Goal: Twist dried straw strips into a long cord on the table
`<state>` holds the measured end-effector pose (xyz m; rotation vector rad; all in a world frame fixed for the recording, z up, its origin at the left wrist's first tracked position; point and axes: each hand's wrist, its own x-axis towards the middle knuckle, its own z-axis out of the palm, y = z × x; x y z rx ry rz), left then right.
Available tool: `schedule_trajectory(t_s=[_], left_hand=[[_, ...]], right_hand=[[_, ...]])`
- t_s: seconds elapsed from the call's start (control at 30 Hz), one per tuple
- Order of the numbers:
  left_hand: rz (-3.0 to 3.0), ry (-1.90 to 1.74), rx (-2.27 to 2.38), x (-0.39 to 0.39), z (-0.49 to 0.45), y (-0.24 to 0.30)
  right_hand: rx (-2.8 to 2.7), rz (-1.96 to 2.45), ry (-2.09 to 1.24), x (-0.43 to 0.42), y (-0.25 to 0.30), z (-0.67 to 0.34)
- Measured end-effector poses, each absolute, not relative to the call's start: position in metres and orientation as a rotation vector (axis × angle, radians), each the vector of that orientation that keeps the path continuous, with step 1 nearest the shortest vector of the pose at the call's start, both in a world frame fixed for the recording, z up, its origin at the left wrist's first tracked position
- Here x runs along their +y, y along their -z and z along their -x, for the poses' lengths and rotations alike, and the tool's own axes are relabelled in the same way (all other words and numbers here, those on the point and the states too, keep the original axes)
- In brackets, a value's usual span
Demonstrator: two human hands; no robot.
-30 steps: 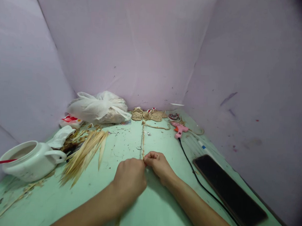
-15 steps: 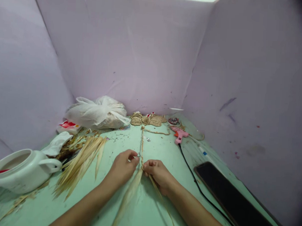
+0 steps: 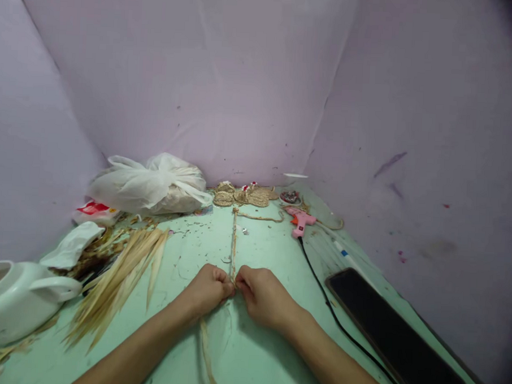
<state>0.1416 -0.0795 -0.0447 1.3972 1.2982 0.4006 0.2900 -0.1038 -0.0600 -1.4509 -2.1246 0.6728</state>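
Observation:
A thin braided cord (image 3: pixel 234 242) of pale dried plant fibre runs toward me along the green table (image 3: pixel 202 246). At its near end my left hand (image 3: pixel 212 289) is closed in a pinch on a fibre strand (image 3: pixel 207 348), which trails down below that hand. My right hand (image 3: pixel 260 294) is also closed, its fingertips pinching the cord's end close beside the left fingers. Whatever strand lies inside the right fingers is mostly hidden. To the left of my hands lies a bundle of dried leaf strips (image 3: pixel 120 276).
On the left are a white ceramic pot (image 3: pixel 17 306), crumpled tissue (image 3: pixel 73 245) and a white plastic bag (image 3: pixel 154 185). Woven fibre pieces (image 3: pixel 247 196) lie at the back. Toward the right are a pink glue gun (image 3: pixel 299 221), its black cable (image 3: pixel 323 297) and a dark phone (image 3: pixel 389 333).
Both hands have come together at the cord's end and closed on it. The strands that hung down have swung; one now trails under my left hand. The view has shifted slightly.

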Motion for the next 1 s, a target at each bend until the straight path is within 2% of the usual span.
schedule_trajectory(t_s=[0.17, 0.63, 1.0], left_hand=[[-1.450, -0.512, 1.269, -0.079, -0.144, 0.057], [-1.429, -0.426, 1.168, -0.076, -0.140, 0.065], [-1.309, -0.412, 1.215, -0.073, -0.143, 0.058]], right_hand=[[-2.162, 1.559, -0.592, -0.108, 0.061, -0.286], [-1.973, 1.528, -0.883, -0.107, 0.059, -0.289], [-1.531, 1.422, -1.425, -0.095, 0.071, -0.288]])
